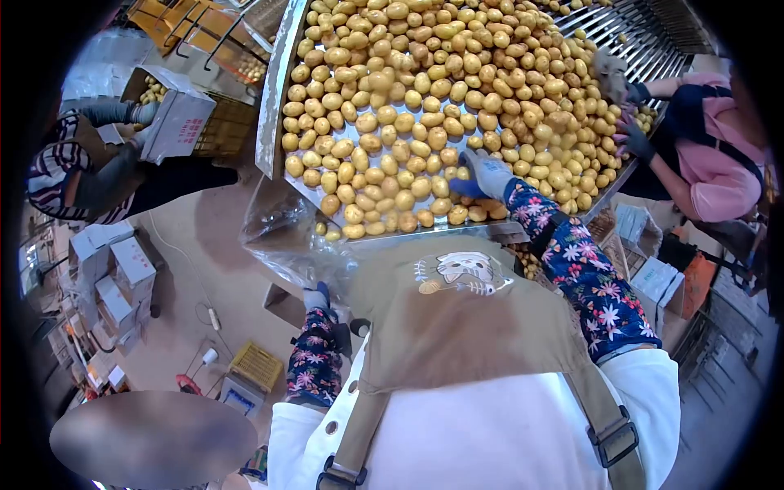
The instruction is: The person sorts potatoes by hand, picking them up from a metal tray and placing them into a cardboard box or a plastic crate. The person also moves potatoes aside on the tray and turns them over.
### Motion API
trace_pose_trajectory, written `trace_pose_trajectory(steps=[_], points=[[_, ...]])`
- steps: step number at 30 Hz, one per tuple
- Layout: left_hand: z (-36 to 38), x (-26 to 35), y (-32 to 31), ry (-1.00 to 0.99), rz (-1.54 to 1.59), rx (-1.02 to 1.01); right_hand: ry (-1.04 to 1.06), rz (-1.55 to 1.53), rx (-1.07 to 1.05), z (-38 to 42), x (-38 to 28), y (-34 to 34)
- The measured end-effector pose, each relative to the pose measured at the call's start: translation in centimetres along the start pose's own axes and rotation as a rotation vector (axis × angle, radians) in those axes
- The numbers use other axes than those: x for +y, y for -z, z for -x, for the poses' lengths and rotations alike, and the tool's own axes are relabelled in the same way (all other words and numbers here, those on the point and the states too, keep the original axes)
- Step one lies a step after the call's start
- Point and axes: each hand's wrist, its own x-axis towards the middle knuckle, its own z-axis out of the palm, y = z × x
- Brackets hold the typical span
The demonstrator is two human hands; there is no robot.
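Many small yellow-brown potatoes [392, 155] are spread over a metal sorting table [271, 114]. My right hand [485, 174], in a grey and blue glove, rests among them near the table's front edge; its fingers are partly spread, and no potato shows clearly in its grip. At the lower left, beside a clear plastic bag [286, 229] hanging at the table's corner, is my left hand [317, 297], also gloved. It is off the table, small in view, and its fingers are too unclear to read. Flowered sleeves cover both forearms.
A co-worker in pink [719, 155] reaches gloved hands to the potatoes at the right, near metal bars [637, 33]. Another person in stripes [73, 171] handles a white carton [175, 122] at the left. Stacked boxes [122, 269] and a yellow crate [257, 366] stand on the floor.
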Motion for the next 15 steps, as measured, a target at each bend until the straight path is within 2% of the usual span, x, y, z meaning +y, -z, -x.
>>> trace_pose_trajectory(steps=[1,2,3,4,5,6,7,8,9,10,11,12,14,15], points=[[-0.4,-0.2,0.7,-0.089,-0.120,0.043,0.009,-0.009,0.152,0.9,-0.4,-0.5],[-0.5,0.2,1.4,-0.186,-0.241,0.086,-0.008,-0.003,0.154,0.9,-0.8,-0.2],[-0.1,0.4,1.6,-0.275,-0.237,0.144,0.012,-0.216,0.253,0.7,-1.2,0.2],[0.5,0.6,1.6,-0.286,-0.245,0.118,0.027,-0.425,0.352,0.9,-1.4,0.5],[0.5,0.6,1.3,-0.339,-0.238,0.177,0.072,-0.344,0.532,0.5,-1.7,0.5],[0.5,0.7,1.1,-0.396,-0.232,0.233,0.156,-0.392,0.519,-0.2,-2.5,1.2],[0.3,1.3,1.4,-0.370,-0.268,0.230,0.117,-0.371,0.427,-0.5,-5.1,3.2],[-1.0,0.0,1.7,-0.508,-0.188,0.216,-0.014,-0.682,0.186,-0.7,-8.4,5.1],[0.3,1.1,2.5,-0.462,-0.261,0.123,0.175,-0.392,0.313,-3.5,-8.4,2.0],[-2.1,-0.9,1.4,-0.325,-0.293,0.147,0.371,-0.269,0.383,-6.5,-8.6,-1.1],[-3.8,-2.8,1.0,-0.443,-0.035,0.114,0.201,-0.074,0.153,-7.7,-10.8,-1.6],[-4.3,-2.7,1.2,-0.444,-0.061,0.113,0.201,-0.093,0.174,-10.3,-11.5,-5.5],[-4.1,-1.4,1.4,-0.411,-0.185,0.161,0.115,0.285,-0.036,-11.7,-14.0,-6.9],[-4.0,-1.1,1.5,-0.404,-0.219,0.187,0.067,0.224,-0.017,-13.1,-14.6,-7.7]])
